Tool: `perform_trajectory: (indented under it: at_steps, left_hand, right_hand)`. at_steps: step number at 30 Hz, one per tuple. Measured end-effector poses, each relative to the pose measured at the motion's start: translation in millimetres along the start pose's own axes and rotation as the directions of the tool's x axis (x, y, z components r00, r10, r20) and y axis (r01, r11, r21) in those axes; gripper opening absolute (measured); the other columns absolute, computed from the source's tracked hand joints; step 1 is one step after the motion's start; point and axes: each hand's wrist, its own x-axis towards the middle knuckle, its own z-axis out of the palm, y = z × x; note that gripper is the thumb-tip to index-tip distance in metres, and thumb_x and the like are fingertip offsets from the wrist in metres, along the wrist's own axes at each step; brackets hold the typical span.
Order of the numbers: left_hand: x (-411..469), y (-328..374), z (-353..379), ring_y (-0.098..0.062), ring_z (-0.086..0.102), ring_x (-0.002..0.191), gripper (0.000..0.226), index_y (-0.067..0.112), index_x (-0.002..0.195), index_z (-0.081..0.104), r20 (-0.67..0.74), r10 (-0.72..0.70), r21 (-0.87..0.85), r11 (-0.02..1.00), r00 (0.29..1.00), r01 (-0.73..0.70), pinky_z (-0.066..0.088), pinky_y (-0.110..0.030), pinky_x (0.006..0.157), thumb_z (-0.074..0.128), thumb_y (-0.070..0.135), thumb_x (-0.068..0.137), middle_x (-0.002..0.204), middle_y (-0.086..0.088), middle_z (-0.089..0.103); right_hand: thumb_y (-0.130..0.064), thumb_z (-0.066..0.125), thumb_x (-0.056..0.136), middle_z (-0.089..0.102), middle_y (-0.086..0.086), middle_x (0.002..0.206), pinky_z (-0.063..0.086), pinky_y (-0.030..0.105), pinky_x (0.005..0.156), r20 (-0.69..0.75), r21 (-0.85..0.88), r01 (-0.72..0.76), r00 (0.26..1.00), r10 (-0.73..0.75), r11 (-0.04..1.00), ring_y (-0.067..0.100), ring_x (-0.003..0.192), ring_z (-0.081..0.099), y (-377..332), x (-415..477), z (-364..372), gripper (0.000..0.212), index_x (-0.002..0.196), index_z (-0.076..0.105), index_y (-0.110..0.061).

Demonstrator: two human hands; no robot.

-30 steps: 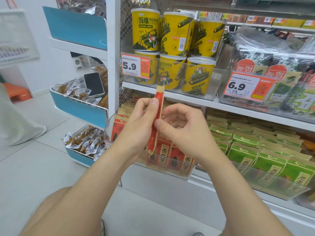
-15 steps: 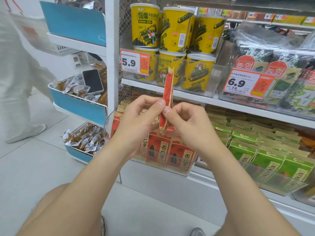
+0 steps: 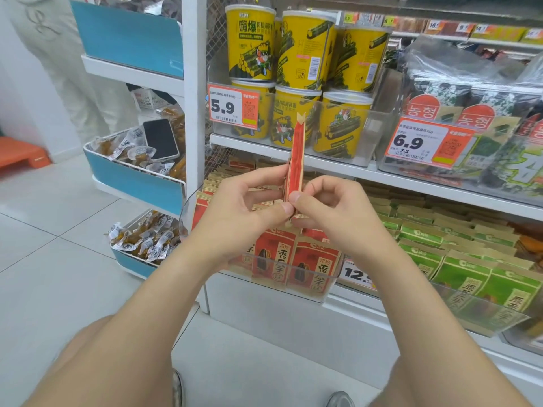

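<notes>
A flat red and tan snack packet (image 3: 296, 155) stands edge-on and upright in front of the shelves. My left hand (image 3: 235, 212) pinches its lower edge from the left with thumb and fingers. My right hand (image 3: 332, 210) pinches the same lower edge from the right, thumb tip against the packet. Below the hands a clear bin (image 3: 305, 289) holds matching red seed packets (image 3: 273, 259).
Yellow seaweed-roll tubs (image 3: 305, 51) fill the upper shelf behind a 5.9 price tag (image 3: 232, 107). Green packets (image 3: 458, 265) lie to the right. A blue side rack (image 3: 135, 180) holds wrapped snacks and a phone (image 3: 160, 139). A person in light clothes (image 3: 58, 54) stands at the far left.
Both hands have slid down to the packet's bottom edge, so more of it stands above them. The person at the left has walked closer to the side rack.
</notes>
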Motion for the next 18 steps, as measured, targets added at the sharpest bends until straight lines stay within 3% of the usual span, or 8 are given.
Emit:
perform_trajectory:
  at_steps: [3,10,14,18]
  left_hand:
    - [-1.3,1.8,-2.4,-0.012,0.071,0.125,0.055,0.024,0.143,0.066,0.001,-0.001,-0.009,1.0,1.0,0.001,0.065,-0.036,0.091,0.07,-0.008,0.098,0.129,0.01,0.077]
    - [-0.3,1.1,-4.3,-0.012,0.073,0.122,0.054,0.022,0.139,0.07,-0.048,-0.035,-0.044,0.999,0.998,0.033,0.065,-0.03,0.081,0.072,-0.011,0.095,0.129,0.009,0.077]
    - [1.9,-2.9,-6.9,-0.018,0.071,0.126,0.056,0.023,0.139,0.07,-0.044,-0.03,-0.029,0.999,0.999,0.029,0.067,-0.041,0.088,0.075,-0.009,0.094,0.129,0.006,0.077]
    - [3.5,-6.3,-9.2,-0.027,0.068,0.128,0.06,0.026,0.139,0.071,-0.048,-0.036,-0.054,0.998,0.998,0.033,0.064,-0.047,0.093,0.083,-0.005,0.088,0.135,0.005,0.074]
  right_hand:
    - [-0.029,0.08,0.098,0.082,0.011,0.098,0.063,0.056,0.094,0.049,0.016,0.015,0.999,-0.016,1.0,0.032,0.093,0.081,-0.7,0.0,-4.6,0.021,0.09,0.071,-0.011]
    - [-0.025,0.07,0.104,0.08,0.012,0.103,0.064,0.052,0.096,0.118,0.009,0.064,0.991,-0.065,0.998,0.033,0.1,0.079,-1.8,-3.2,-4.2,0.02,0.098,0.066,-0.007]
    - [-0.018,0.066,0.107,0.078,0.014,0.111,0.064,0.051,0.094,0.165,0.012,0.075,0.983,-0.076,0.997,0.037,0.106,0.076,-2.1,-4.1,-4.2,0.016,0.109,0.053,-0.008]
    - [-0.013,0.076,0.099,0.08,0.011,0.111,0.064,0.046,0.092,0.167,0.04,0.062,0.984,-0.068,0.997,0.026,0.101,0.08,-5.1,-7.1,-5.6,0.03,0.111,0.05,-0.004]
